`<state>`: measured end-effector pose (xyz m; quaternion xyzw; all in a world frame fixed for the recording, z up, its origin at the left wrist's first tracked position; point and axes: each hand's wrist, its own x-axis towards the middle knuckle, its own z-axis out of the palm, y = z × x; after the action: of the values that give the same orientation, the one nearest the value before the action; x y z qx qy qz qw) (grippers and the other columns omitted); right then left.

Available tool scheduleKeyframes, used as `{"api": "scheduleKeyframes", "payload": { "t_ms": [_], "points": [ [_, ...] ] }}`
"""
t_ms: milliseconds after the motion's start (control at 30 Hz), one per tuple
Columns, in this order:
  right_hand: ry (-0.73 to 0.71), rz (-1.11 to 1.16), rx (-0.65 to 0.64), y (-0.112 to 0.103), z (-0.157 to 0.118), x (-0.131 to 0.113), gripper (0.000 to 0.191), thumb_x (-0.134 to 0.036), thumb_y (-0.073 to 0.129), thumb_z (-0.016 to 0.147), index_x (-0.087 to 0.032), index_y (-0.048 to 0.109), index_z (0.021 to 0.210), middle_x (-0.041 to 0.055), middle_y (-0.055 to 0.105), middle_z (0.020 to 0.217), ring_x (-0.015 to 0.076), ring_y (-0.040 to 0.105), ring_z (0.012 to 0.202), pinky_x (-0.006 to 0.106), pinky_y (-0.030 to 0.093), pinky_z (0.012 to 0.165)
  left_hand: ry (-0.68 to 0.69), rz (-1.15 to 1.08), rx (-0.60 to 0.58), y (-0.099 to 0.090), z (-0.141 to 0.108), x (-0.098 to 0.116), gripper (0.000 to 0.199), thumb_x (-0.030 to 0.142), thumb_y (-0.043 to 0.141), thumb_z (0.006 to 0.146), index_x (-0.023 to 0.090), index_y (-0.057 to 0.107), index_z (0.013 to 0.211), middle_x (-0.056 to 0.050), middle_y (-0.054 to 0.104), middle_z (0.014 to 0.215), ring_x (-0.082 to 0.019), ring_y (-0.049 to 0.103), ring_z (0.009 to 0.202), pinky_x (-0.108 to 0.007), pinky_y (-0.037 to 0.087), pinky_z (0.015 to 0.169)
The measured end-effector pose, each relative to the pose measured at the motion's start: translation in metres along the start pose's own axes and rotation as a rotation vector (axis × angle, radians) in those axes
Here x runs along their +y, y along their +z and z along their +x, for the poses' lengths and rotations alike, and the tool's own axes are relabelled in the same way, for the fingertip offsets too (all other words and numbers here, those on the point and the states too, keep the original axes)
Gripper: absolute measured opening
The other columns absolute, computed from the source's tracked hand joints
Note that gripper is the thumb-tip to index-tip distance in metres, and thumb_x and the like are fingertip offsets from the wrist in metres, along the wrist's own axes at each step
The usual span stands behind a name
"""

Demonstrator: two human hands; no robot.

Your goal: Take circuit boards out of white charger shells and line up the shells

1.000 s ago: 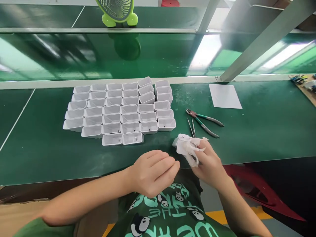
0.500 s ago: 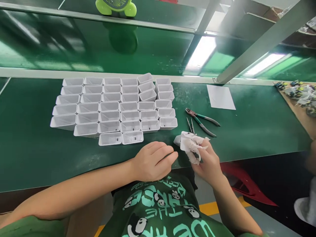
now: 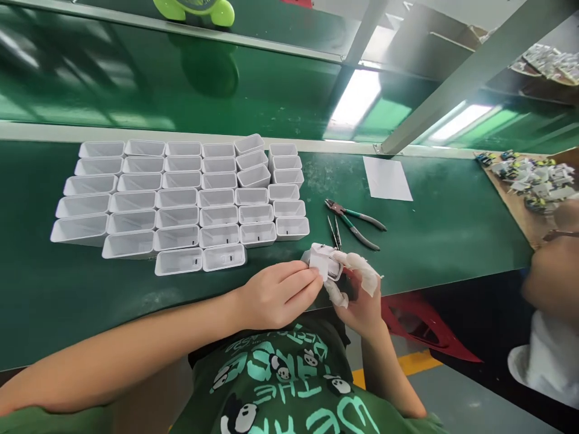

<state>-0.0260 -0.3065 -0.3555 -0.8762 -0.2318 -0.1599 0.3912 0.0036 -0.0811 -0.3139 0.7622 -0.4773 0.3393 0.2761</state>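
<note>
In front of my body, over the bench's near edge, is a small white plastic box (image 3: pixel 320 260) with a flat face and an opening on its right side. My left hand (image 3: pixel 281 296) pinches its left side with fingertips pressed together. From the right, my right hand (image 3: pixel 359 295) grips it, thumb below and fingers above. White wrapping (image 3: pixel 365 274), tissue or tape, covers those fingertips. Just beyond the box lie tweezers (image 3: pixel 335 232) and green-handled pliers (image 3: pixel 355 223). What is inside the box cannot be made out.
Rows of open white plastic bins (image 3: pixel 181 198) stand on the green bench (image 3: pixel 434 241) to the left. A white sheet (image 3: pixel 387 178) lies at the back. At right, a carton (image 3: pixel 515 208) holds small assemblies beside another person's arm (image 3: pixel 552 271). A red stool (image 3: pixel 425 328) is below.
My left hand has closed on the white box, now turned with its opening showing. My right fingers have shifted to its right side. The view has swung right.
</note>
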Motion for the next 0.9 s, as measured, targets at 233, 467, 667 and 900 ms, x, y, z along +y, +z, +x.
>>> {"api": "scheduleKeyframes", "payload": {
  "t_ms": [233, 467, 667, 900],
  "points": [
    [0.141, 0.036, 0.043, -0.002, 0.000, -0.006, 0.064, -0.022, 0.067, 0.087, -0.023, 0.040, 0.145, 0.0132, 0.065, 0.126, 0.0243, 0.070, 0.101, 0.043, 0.061, 0.089, -0.089, -0.109, -0.028, -0.001, -0.007, 0.000, 0.019, 0.005, 0.052, 0.093, 0.006, 0.066, 0.105, -0.014, 0.072, 0.095, -0.020, 0.070, 0.093, -0.033, 0.063, 0.087],
    [0.010, -0.036, 0.050, -0.008, 0.011, -0.013, 0.047, -0.015, 0.061, 0.087, -0.025, 0.055, 0.133, 0.0100, 0.070, 0.118, 0.0278, 0.068, 0.110, 0.043, 0.061, 0.089, -0.133, -0.151, -0.054, 0.002, -0.012, 0.002, 0.019, 0.006, 0.053, 0.093, 0.007, 0.064, 0.109, -0.013, 0.072, 0.095, -0.020, 0.070, 0.093, -0.033, 0.063, 0.085],
    [0.039, -0.030, 0.027, -0.008, 0.007, -0.008, 0.043, -0.017, 0.064, 0.087, -0.026, 0.058, 0.129, 0.0100, 0.069, 0.120, 0.0277, 0.069, 0.109, 0.043, 0.061, 0.089, -0.128, -0.159, -0.068, 0.001, -0.009, 0.001, 0.018, 0.007, 0.053, 0.093, 0.008, 0.064, 0.108, -0.013, 0.073, 0.095, -0.020, 0.070, 0.091, -0.031, 0.062, 0.084],
    [0.113, -0.003, 0.027, -0.005, 0.001, -0.005, 0.059, -0.018, 0.066, 0.087, -0.026, 0.047, 0.143, 0.0112, 0.068, 0.123, 0.0262, 0.071, 0.103, 0.043, 0.061, 0.088, -0.115, -0.143, -0.047, 0.002, -0.009, -0.001, 0.013, 0.007, 0.056, 0.093, 0.008, 0.063, 0.103, -0.011, 0.072, 0.090, -0.020, 0.071, 0.086, -0.030, 0.061, 0.082]
  ]
}}
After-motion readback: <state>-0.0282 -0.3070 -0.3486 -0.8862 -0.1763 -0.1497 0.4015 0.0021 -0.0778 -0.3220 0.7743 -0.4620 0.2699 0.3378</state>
